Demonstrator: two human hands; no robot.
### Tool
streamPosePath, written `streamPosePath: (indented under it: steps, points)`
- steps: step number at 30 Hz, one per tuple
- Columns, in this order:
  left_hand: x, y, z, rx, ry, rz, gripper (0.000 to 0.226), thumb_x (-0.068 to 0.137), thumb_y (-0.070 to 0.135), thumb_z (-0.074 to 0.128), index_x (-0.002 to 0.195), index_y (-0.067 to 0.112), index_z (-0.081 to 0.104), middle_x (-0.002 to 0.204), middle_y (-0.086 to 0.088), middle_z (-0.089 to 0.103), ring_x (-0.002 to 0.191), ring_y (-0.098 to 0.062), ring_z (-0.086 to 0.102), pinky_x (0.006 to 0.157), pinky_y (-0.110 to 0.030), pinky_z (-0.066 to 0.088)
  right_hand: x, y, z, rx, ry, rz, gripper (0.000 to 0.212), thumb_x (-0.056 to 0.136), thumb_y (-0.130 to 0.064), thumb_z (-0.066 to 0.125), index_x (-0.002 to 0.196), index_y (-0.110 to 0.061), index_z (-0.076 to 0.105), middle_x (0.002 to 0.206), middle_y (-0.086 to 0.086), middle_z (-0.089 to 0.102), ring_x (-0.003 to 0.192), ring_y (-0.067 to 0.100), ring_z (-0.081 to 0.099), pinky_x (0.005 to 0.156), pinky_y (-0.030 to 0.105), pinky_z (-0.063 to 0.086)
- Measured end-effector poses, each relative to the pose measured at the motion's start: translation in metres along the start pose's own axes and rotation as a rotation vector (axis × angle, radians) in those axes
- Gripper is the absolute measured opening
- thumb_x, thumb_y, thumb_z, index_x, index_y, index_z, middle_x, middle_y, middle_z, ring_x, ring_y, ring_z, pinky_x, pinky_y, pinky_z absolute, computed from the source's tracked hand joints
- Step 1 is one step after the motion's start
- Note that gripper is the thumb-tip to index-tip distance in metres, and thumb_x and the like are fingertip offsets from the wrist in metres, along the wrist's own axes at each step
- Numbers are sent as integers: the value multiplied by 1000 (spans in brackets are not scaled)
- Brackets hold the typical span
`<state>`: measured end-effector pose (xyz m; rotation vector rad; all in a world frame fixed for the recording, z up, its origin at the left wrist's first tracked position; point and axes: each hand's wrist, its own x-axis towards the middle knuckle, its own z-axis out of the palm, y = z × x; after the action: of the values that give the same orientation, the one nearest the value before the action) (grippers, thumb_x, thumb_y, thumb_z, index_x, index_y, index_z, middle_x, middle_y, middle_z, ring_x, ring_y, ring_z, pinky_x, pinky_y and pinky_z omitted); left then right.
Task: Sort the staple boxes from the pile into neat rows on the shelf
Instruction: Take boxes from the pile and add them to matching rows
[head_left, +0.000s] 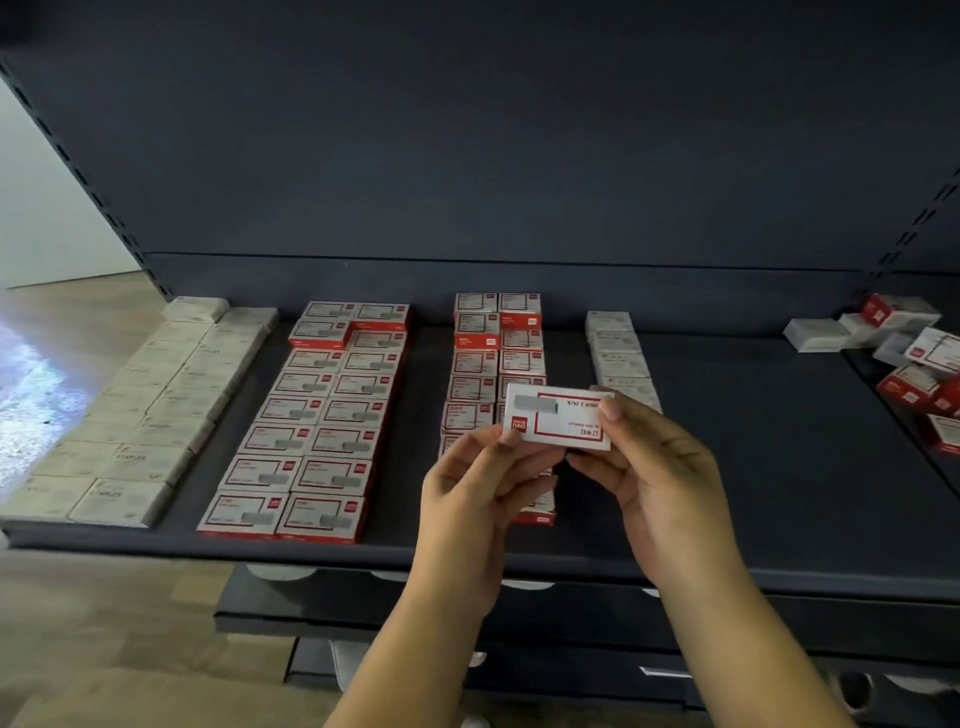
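Two hands, left hand (480, 483) and right hand (657, 467), pinch one red-and-white staple box (558, 418) by its ends, fingers curled, above the shelf (753, 467). Neat rows (322, 415) lie left; the pile (904, 364) sits far right.

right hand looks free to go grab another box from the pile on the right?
Probably not yet: the right hand pinches the held staple box together with the left hand. The path across the bare shelf to the pile looks unobstructed.
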<state>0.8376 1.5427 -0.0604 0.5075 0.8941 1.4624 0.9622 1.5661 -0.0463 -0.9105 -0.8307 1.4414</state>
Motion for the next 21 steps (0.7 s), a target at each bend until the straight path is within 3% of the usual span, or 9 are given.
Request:
streamPosePath:
  steps: [6,10,13,15,18,21]
  points:
    - [11,20,-17,26,31,80,19,72,18,63,87,7,62,88,-13,72,78,-22,69,70,-30,58,5,12,13,-124,-22,-18,19,73,-28,70,87,-15,74,93,8,73,91,20,68,74,31,54]
    - [43,51,-23,318,66,150,7,84,15,63,89,12,66,81,-5,69,78,-23,66,75,-37,54,17,12,21,-272,-10,-5,33,72,-32,61,100,-15,68,92,4,72,86,17,66,72,29,51]
    - [62,72,-24,557,-128,176,16,85,14,64,98,7,69,77,-3,71,70,-17,67,60,-25,54,23,11,29,-398,-129,27,45,71,-37,61,112,-17,63,90,3,72,75,17,64,63,26,50]
    - [68,78,-21,685,-286,213,19,82,9,65,99,5,70,78,-1,71,69,-12,67,58,-18,50,27,11,36,-420,-193,29,44,73,-33,63,114,-18,61,83,2,71,66,16,62,54,24,47]
    - [74,74,-20,666,-330,204,25,76,10,68,101,13,69,88,-2,72,80,-12,68,69,-22,52,32,16,42,-369,-174,-47,27,80,-15,63,107,-15,63,71,2,67,60,16,62,53,25,50]
    - [76,69,-27,406,-249,66,38,69,18,68,107,14,66,93,-6,71,84,-17,68,69,-26,55,35,22,43,-173,-76,-51,27,79,-12,62,105,-8,62,78,5,71,64,16,66,58,26,55]
